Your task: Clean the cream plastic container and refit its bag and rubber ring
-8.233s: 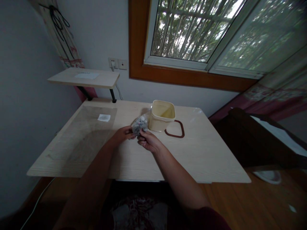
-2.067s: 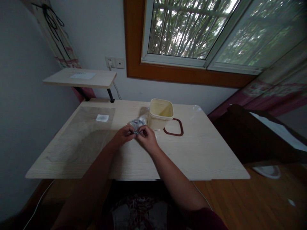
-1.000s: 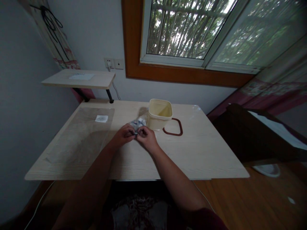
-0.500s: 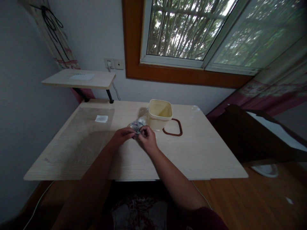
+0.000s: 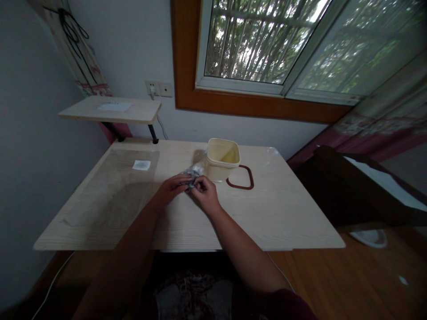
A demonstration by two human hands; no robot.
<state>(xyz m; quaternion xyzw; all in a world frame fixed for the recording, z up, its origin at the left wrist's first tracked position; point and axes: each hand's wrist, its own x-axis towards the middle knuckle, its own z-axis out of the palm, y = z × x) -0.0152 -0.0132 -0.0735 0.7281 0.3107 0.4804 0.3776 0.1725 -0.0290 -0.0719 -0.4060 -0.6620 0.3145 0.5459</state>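
Observation:
A small crumpled clear plastic bag with something dark inside is between my two hands over the middle of the table. My left hand has its fingers closed on the bag's left side. From the right, my right hand pinches the near edge of it. What the bag contains is too small and dim to name. Just beyond my right hand stands a pale yellow square plastic tub, open at the top. Beside the tub lies a reddish-brown rounded-square ring, partly hidden behind it.
The light wooden table carries a clear plastic sheet on its left, with a white label. A raised shelf stands at the back left. Right of the table is a dark piece of furniture.
My left fingers have spread further across the top of the bag, and its crumpled shape has shifted a little. The tub and ring have stayed put.

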